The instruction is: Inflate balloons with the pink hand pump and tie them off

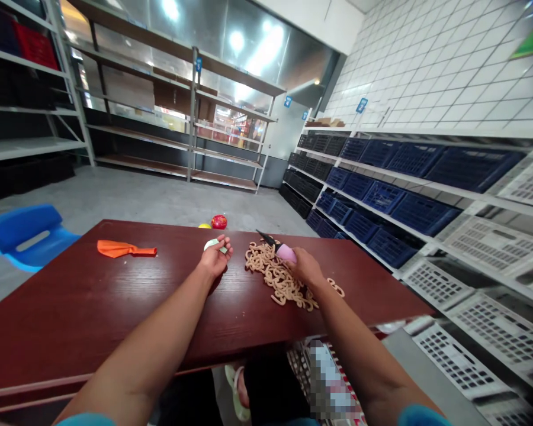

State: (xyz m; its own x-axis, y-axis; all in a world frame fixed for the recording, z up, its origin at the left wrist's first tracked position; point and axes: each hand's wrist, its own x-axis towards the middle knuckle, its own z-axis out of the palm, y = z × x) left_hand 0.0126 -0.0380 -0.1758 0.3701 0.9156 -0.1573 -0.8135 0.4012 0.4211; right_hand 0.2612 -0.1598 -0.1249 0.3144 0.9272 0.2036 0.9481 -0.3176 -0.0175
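Observation:
My left hand (215, 259) is palm up above the dark red table (160, 307), fingers curled around a small pale white-green object (211, 243); its kind I cannot make out. My right hand (305, 266) grips a pink-handled tool with a black pointed end (286, 253), tip directed away and to the left. Under and around that tool lies a loose pile of beige curved pieces (278, 277), some partly hidden by my right hand. A limp orange balloon (119, 248) lies flat far to the left of my left hand.
Beyond the table's far edge are a red ball-like thing (219, 222) and a yellow one (205, 225). A blue chair (24, 234) stands at the left. Shelving with blue crates (384, 195) and white crates (488, 248) runs along the right. A basket (299, 361) is below the near edge.

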